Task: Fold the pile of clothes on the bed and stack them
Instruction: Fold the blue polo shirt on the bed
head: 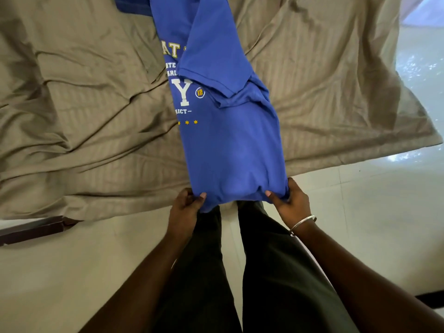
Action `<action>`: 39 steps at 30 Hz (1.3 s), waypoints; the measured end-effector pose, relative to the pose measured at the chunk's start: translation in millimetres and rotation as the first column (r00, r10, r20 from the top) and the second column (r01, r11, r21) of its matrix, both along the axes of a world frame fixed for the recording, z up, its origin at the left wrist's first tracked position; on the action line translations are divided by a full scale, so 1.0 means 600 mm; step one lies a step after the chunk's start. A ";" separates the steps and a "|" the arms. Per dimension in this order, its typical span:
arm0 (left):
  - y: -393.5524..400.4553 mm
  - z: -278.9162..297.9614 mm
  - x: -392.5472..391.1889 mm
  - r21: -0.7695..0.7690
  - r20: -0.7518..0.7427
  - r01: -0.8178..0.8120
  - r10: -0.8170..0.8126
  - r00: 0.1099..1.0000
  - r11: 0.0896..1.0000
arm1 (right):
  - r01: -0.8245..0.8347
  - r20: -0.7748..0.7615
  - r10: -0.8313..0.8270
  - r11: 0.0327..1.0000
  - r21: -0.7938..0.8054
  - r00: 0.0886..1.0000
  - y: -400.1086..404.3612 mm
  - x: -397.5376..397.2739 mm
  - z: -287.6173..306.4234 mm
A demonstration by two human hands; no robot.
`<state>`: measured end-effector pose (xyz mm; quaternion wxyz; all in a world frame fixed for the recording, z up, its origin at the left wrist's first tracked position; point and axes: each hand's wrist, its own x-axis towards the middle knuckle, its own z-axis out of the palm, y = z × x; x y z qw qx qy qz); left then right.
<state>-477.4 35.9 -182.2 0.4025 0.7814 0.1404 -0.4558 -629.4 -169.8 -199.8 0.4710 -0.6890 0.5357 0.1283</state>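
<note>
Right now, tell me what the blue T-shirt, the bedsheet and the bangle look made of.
Blue T-shirt: soft matte knit, probably cotton; drapes limply, printed lettering.
Bedsheet: woven taupe fabric, faint sheen in self-stripes, creased.
Bangle: thin, shiny, silver-coloured metal, apparently.

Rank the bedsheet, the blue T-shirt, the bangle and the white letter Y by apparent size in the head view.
1. Bedsheet, spreading across most of the frame.
2. Blue T-shirt, gripped by both hands.
3. White letter Y.
4. Bangle, thin though nearer the camera.

blue T-shirt (230, 145) on bed (84, 116), left hand (185, 207), right hand (290, 200) pinching hem
</note>
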 end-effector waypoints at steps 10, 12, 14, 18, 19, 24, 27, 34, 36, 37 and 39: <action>0.027 0.020 -0.048 0.108 -0.169 -0.001 0.020 0.985 0.994 | 0.471 -0.102 -0.463 0.832 0.292 0.880 -0.011 -0.002 0.039; 0.023 0.019 -0.026 0.087 -0.158 -0.054 0.068 0.985 0.995 | 0.578 -0.132 -0.578 0.716 0.392 0.806 -0.034 0.028 0.054; 0.001 0.027 0.002 0.043 -0.272 -0.227 0.230 0.934 0.973 | 0.620 -0.149 -0.634 0.631 0.467 0.758 -0.064 0.067 0.072; -0.071 0.053 0.105 0.046 -0.496 -0.700 0.624 0.603 0.713 | 0.678 -0.186 -0.738 0.450 0.581 0.649 -0.115 0.156 0.088; -0.086 0.055 0.138 0.027 -0.527 -0.801 0.690 0.497 0.598 | 0.698 -0.194 -0.764 0.416 0.582 0.616 -0.125 0.179 0.084; -0.100 0.003 0.189 -0.058 -0.186 -0.751 0.732 0.655 0.657 | 0.740 -0.135 -0.762 0.546 0.393 0.633 -0.145 0.239 0.033; -0.082 -0.062 0.144 0.159 0.080 -0.212 0.201 0.976 0.964 | 0.414 -0.195 -0.412 0.910 -0.033 0.890 -0.131 0.223 -0.005; -0.103 -0.094 0.137 0.244 0.061 -0.040 0.025 0.998 0.969 | 0.165 -0.292 -0.163 0.986 -0.019 0.943 -0.106 0.224 -0.041; -0.101 -0.079 0.138 0.265 0.117 -0.022 -0.010 0.993 0.964 | 0.181 -0.212 -0.194 0.980 -0.077 0.958 -0.110 0.217 -0.034; -0.098 -0.065 0.137 0.258 0.138 -0.023 -0.013 0.990 0.966 | 0.203 -0.153 -0.213 0.976 -0.079 0.965 -0.111 0.212 -0.028; -0.085 -0.043 0.135 0.250 0.141 -0.049 0.014 0.990 0.967 | 0.266 -0.065 -0.266 0.964 -0.018 0.962 -0.107 0.196 -0.016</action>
